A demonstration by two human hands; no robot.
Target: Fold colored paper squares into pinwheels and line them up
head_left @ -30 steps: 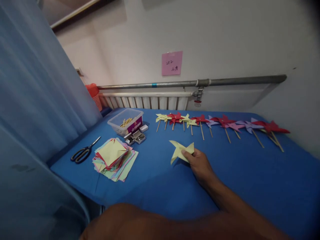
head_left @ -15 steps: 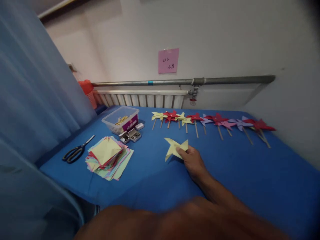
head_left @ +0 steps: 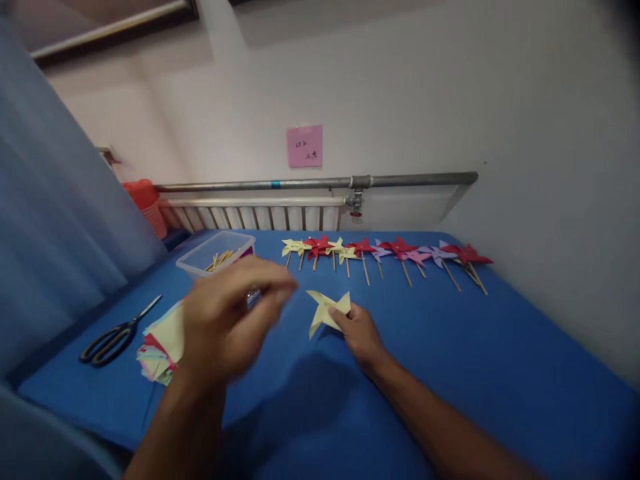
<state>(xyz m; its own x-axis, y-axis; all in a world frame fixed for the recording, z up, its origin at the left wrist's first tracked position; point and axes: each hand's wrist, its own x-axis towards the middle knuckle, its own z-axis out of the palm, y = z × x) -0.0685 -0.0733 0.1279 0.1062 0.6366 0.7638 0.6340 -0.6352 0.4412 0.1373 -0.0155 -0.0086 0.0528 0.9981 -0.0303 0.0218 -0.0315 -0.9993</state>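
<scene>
My right hand (head_left: pixel 361 331) rests on the blue table (head_left: pixel 450 373) and pinches a yellow folded paper pinwheel (head_left: pixel 325 309) at its right edge. My left hand (head_left: pixel 230 317) is raised above the table, blurred, fingers bent and reaching toward the back left; nothing shows in it. It hangs over the stack of coloured paper squares (head_left: pixel 160 343) and in front of the clear plastic box of wooden sticks (head_left: pixel 216 253).
A row of several finished pinwheels on sticks (head_left: pixel 385 253) lies along the back of the table. Black scissors (head_left: pixel 117 333) lie at the left. A radiator (head_left: pixel 250 217) and a metal pipe (head_left: pixel 320 182) run along the wall, with a pink note (head_left: pixel 305 146) above.
My left hand has risen into view over the paper stack, hiding the small boxes by the container. The view has swung right and up. My right hand still holds the yellow pinwheel.
</scene>
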